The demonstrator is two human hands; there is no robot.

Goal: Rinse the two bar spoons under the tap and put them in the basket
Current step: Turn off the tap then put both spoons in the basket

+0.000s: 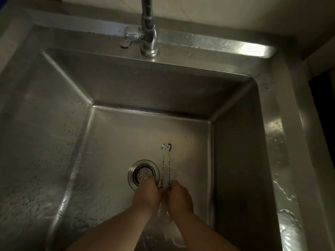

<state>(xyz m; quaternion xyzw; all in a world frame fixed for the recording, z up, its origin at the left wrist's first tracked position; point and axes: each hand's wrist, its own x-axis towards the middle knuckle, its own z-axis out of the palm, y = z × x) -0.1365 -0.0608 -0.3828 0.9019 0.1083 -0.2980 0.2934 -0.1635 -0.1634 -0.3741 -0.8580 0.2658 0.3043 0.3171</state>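
Note:
Two thin twisted-stem bar spoons lie side by side over the sink floor, their far ends pointing away from me: the left bar spoon (162, 165) and the right bar spoon (169, 165). My left hand (148, 193) closes on the near part of the left one, and my right hand (179, 196) closes on the right one. The hands touch each other just right of the drain. Water runs between my wrists and splashes below them. The chrome tap (147, 28) rises at the back rim; its spout is out of frame. No basket is in view.
The deep stainless sink (54, 142) has wet, droplet-covered walls. A round strainer drain (142, 173) sits just left of my hands. Water pools on the right rim (286, 205). The tap's lever (129, 36) points left.

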